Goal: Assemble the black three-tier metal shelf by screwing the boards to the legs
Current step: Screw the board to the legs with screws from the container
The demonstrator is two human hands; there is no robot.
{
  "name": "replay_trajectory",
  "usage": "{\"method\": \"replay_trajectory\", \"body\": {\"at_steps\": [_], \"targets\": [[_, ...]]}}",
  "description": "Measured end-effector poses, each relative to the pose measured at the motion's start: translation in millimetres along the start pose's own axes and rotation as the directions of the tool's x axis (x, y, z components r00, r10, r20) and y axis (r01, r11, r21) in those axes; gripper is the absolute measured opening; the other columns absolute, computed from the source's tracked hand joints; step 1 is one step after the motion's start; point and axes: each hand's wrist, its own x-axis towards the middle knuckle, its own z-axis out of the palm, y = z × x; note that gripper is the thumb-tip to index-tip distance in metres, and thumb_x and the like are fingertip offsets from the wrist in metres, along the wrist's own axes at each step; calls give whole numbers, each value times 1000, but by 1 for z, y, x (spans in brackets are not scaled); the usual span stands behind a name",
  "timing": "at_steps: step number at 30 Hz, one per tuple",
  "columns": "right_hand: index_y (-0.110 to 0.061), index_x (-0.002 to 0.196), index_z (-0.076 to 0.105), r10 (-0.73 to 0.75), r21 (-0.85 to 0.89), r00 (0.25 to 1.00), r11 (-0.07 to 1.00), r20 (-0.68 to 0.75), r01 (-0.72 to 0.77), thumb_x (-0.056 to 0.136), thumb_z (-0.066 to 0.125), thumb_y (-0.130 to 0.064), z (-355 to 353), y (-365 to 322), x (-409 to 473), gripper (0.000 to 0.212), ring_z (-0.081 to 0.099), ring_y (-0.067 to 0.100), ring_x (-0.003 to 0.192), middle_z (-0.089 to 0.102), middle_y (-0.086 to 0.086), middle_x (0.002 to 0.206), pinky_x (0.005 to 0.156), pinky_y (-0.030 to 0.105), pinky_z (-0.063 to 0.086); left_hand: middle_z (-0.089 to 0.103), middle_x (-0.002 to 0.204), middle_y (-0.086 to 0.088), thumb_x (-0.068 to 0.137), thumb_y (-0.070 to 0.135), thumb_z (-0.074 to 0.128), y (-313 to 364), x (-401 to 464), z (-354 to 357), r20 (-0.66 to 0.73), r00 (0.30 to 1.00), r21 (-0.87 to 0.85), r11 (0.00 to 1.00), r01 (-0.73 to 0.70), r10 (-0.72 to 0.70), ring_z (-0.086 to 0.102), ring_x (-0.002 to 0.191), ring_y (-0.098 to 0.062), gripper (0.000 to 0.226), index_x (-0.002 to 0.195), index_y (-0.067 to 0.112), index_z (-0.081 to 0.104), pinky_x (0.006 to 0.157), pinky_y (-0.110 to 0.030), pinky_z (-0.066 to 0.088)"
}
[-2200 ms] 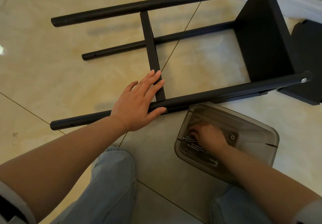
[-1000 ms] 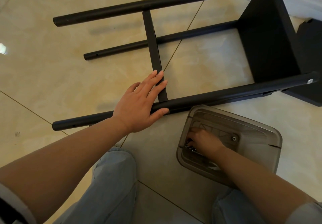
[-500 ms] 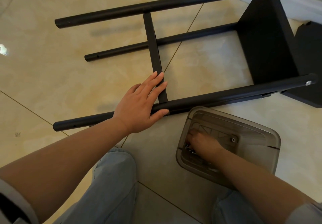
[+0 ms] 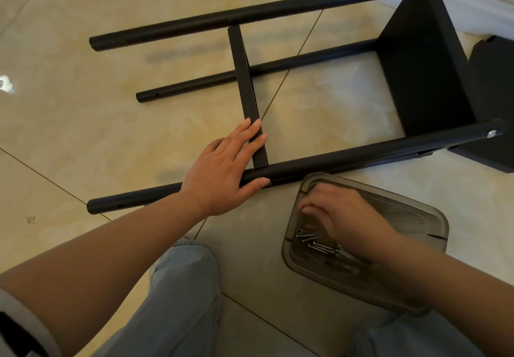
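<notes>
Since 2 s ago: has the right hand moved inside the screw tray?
Yes. The right hand has lifted off the screws and shifted toward the tray edge nearest the black leg.

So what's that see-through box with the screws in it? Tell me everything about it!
The box is a smoky grey, see-through plastic tub with rounded corners and no lid on it. It sits flat on the tiled floor, just in front of the nearest black shelf leg, beside the person's knee. A few long silver screws lie loose on its bottom near the left wall. The right hand reaches inside it with curled fingers, as if picking something up; what it pinches is hidden.
</notes>
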Motion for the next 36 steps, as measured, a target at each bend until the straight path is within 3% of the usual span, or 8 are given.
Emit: {"method": "replay_trajectory", "body": {"at_steps": [4,8,13,19,23,28,33,36], "targets": [[-19,102,68,3,147,968,988,-250,35,92,50,-27,-33,-29,20,22,46,-9,73,46,-24,81,67,5,36,15,158,-2,90,65,24,-2,0,1,-6,1000,4,1000,-8,8,4,144,-13,75,148,18,24,111,-37,21],[-20,111,67,73,201,957,979,-281,-16,95,52,-20,-40,-35,54,22,52,-1,81,62,-12,91,80,13,41,14,158,-1,90,65,25,-5,-1,2,-6,1000,9,1000,-14,14,0,143,-10,74,149,20,22,110,-35,20],[-23,112,69,196,75,977,979,-85,-190,96,51,-26,-27,-39,83,25,58,12,95,69,-4,107,87,26,43,15,158,0,90,64,29,-10,-2,1,-13,1000,-8,1000,-21,21,4,144,-11,73,148,20,23,109,-36,23],[-23,113,69,262,131,949,949,177,-287,94,55,-25,-39,-44,98,24,54,10,92,66,-3,111,80,22,39,15,157,1,89,63,34,-25,-10,-2,3,998,7,998,-56,56,6,144,-12,72,147,22,23,109,-35,25],[-23,114,68,214,166,923,946,321,-278,93,56,-26,-42,-47,106,24,51,8,89,63,-6,99,80,23,37,14,157,2,89,62,35,-39,-18,-5,18,995,35,994,-100,99,9,144,-13,71,147,23,22,111,-34,23],[-26,104,71,144,346,928,899,343,-268,92,58,-27,-24,-49,113,18,52,4,83,62,-12,89,70,19,37,16,156,5,88,65,33,-60,-29,-11,51,992,64,990,-122,119,10,145,-16,70,146,26,24,112,-35,19],[-24,109,67,126,384,929,885,347,-263,93,56,-20,-9,-52,122,20,51,1,84,59,-14,89,82,21,38,20,155,6,86,66,37,-71,-33,-14,47,989,79,987,-141,138,13,144,-20,69,143,28,29,111,-36,16],[-20,111,62,148,520,910,780,388,-349,93,55,-15,-6,-51,129,20,59,2,84,64,-10,87,81,19,46,20,155,4,86,68,35,-71,-32,-13,47,990,86,987,-135,131,12,144,-21,69,143,30,30,112,-37,15]]}}
